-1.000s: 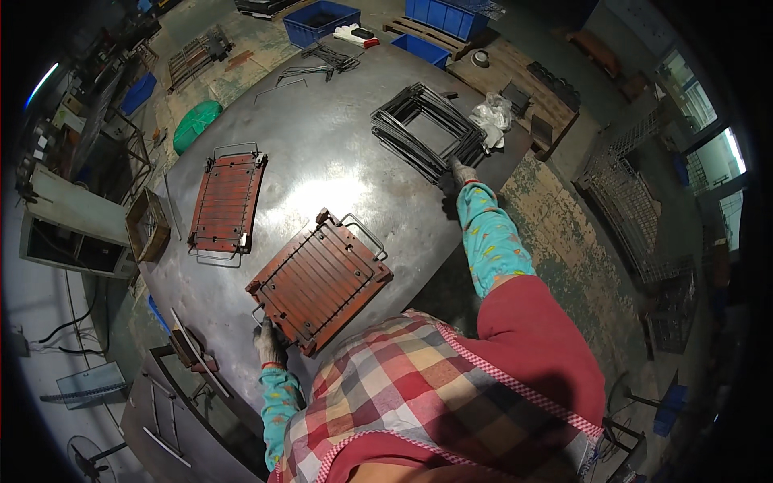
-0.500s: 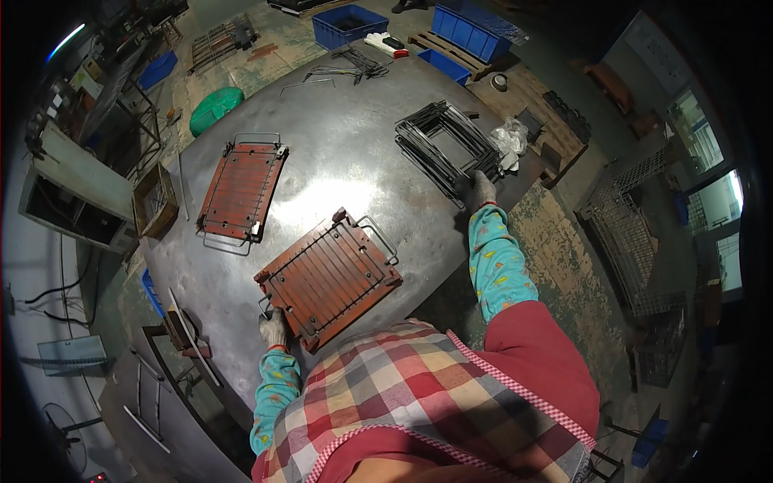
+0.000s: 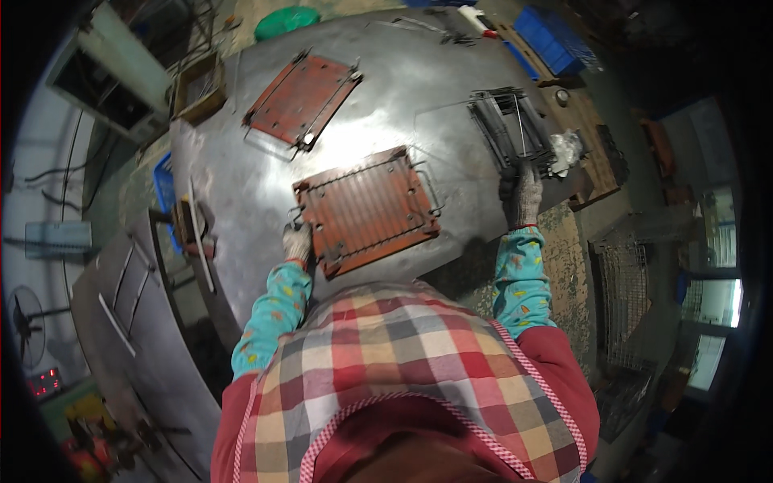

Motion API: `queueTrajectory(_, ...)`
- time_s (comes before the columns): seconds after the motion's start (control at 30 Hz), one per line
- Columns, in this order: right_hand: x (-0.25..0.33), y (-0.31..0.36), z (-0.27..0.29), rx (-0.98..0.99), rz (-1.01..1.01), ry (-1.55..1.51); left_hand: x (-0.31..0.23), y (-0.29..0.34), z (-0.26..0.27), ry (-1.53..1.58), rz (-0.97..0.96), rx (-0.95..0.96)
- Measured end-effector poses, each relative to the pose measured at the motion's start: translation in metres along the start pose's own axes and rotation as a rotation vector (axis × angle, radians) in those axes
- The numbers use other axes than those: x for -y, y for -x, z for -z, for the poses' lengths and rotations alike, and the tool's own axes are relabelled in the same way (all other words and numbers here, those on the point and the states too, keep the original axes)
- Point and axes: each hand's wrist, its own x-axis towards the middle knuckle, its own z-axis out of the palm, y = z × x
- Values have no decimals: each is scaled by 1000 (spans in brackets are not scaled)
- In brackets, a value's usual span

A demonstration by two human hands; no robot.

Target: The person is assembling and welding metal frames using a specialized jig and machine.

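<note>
Gloved in pale knit, my left hand [image 3: 297,242] is closed at the left edge of the nearer red-brown ribbed plate [image 3: 366,213], around the bent end of a wire frame [image 3: 296,212] lying on it. Farther right, my right hand [image 3: 527,193], gloved with dark fingertips, reaches to a stack of dark rectangular wire frames [image 3: 493,129]. Its fingers close on a thin wire frame at the stack's near end; the fingertips are partly hidden. A second red-brown plate [image 3: 302,101], with wire laid across it, lies farther off on the metal table [image 3: 378,92].
Crumpled clear plastic [image 3: 566,151] sits beside the stack. Loose bent wires [image 3: 435,30] lie at the table's far side. A wooden box [image 3: 200,88] stands left, a green bundle [image 3: 286,22] beyond it. A blue crate [image 3: 549,40] stands at far right.
The view has turned and shifted, so the table appears higher. My right hand has moved further over the near end of the stack, a thin wire now showing above it. My left hand remains at the nearer plate.
</note>
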Motion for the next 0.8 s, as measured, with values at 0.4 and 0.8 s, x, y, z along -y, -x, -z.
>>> queueTrajectory(0.4, -25, 74, -41, 8, 304, 744, -29, 19, 21, -30, 120, 89)
queueTrajectory(0.8, -60, 102, -66, 114, 648, 1053, -9, 6, 10, 26, 50, 108)
